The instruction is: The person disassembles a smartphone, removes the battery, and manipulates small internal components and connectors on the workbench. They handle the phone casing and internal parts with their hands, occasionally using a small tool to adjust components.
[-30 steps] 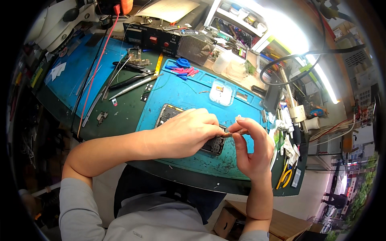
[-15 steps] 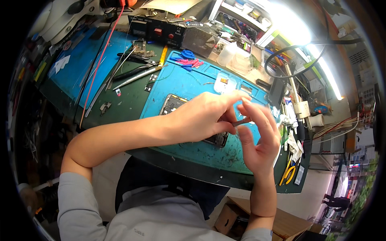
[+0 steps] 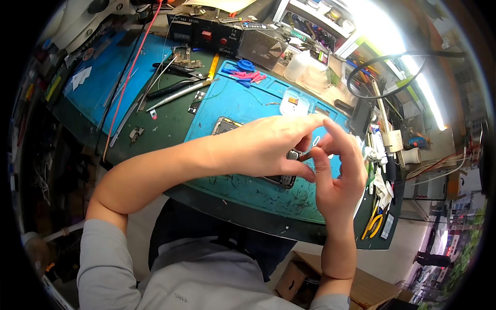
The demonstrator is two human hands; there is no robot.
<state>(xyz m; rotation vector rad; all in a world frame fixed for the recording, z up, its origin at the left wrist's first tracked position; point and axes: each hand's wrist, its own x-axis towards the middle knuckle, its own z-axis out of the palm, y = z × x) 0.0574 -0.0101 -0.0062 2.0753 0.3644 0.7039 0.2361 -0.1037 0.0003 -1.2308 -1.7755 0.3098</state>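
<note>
My left hand (image 3: 263, 144) and my right hand (image 3: 342, 178) meet over a blue work mat (image 3: 243, 199), fingertips close together. Between them is a small part (image 3: 306, 155) with a round silvery end and a brownish strip; its exact kind is too small to tell. My right thumb and fingers pinch it, and a thin pale loop (image 3: 315, 140) stands up at those fingertips. The left thumb and fingers curl round the silvery end. Beneath my left hand lies an opened phone (image 3: 283, 181), its middle hidden by the hand and wrist.
On the mat stand a small clear tray (image 3: 294, 103) and pink and blue picks (image 3: 248, 76). Tweezers and pliers (image 3: 175, 88) lie to the left. A black power unit (image 3: 212, 37) is behind. Yellow-handled pliers (image 3: 373, 226) lie right, below a looping black cable (image 3: 356, 93).
My right fingers have turned and closed in around the small part, and the pale loop and silvery end now show. My left hand has shifted slightly right, its fingers nearer the right hand.
</note>
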